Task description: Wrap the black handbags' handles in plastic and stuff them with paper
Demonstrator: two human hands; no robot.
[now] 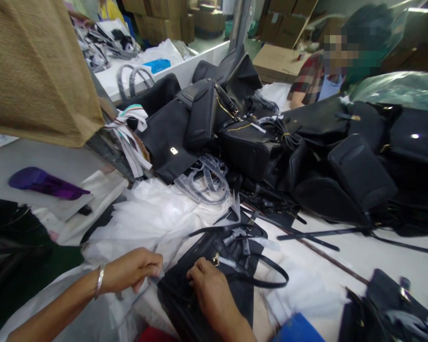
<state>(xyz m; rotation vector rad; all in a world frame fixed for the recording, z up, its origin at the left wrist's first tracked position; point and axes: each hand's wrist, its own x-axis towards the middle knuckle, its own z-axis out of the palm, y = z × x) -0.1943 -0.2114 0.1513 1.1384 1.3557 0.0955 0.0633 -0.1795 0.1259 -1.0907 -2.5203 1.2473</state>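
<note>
A black handbag (178, 308) lies in front of me on the pale work surface. Its thin handle (271, 285) loops out to the right, and a gold clasp (216, 259) shows near its middle. My right hand (212, 287) is on the bag, with bent fingers closed against its black material; their tips are partly hidden. To the left of the bag, my left hand (137, 270) is closed, thumb and fingers pinched on what looks like thin clear plastic (150, 279). White translucent sheeting (89, 299) spreads beneath that forearm.
Black handbags (249, 142) are heaped across the back. White tissue-like sheets (153, 206) lie beyond my left hand. More black bags (381, 304) sit at front right. A purple object (46, 183) rests at left, below brown cloth (39, 71). A person (314, 78) is behind the heap.
</note>
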